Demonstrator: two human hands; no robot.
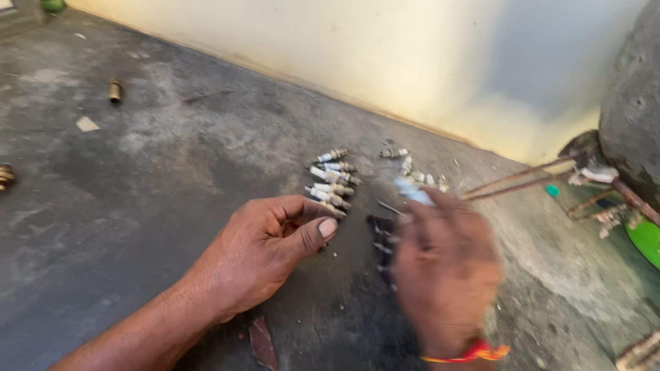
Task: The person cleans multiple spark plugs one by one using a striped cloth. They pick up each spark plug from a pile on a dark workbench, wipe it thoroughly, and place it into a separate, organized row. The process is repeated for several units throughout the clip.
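Note:
My left hand (265, 247) rests on the dark concrete floor, fingers curled, thumb stretched toward a row of several white spark plugs (331, 180). It holds nothing that I can see. My right hand (443, 264) is motion-blurred and grips a white spark plug (412, 191) that sticks out above the fingers. A red and yellow thread band circles the right wrist. Under the right hand lies a dark, toothed tool (380, 240), partly hidden. A second loose group of spark plugs (416, 172) lies further back, near the wall.
A pale wall (385, 62) runs along the back. Rusty rods (522, 180) and a dark rounded mass (632, 110) stand at the right, with a green object (646, 240) below. A small brass cylinder (115, 91) and a paper scrap (86, 124) lie at the left.

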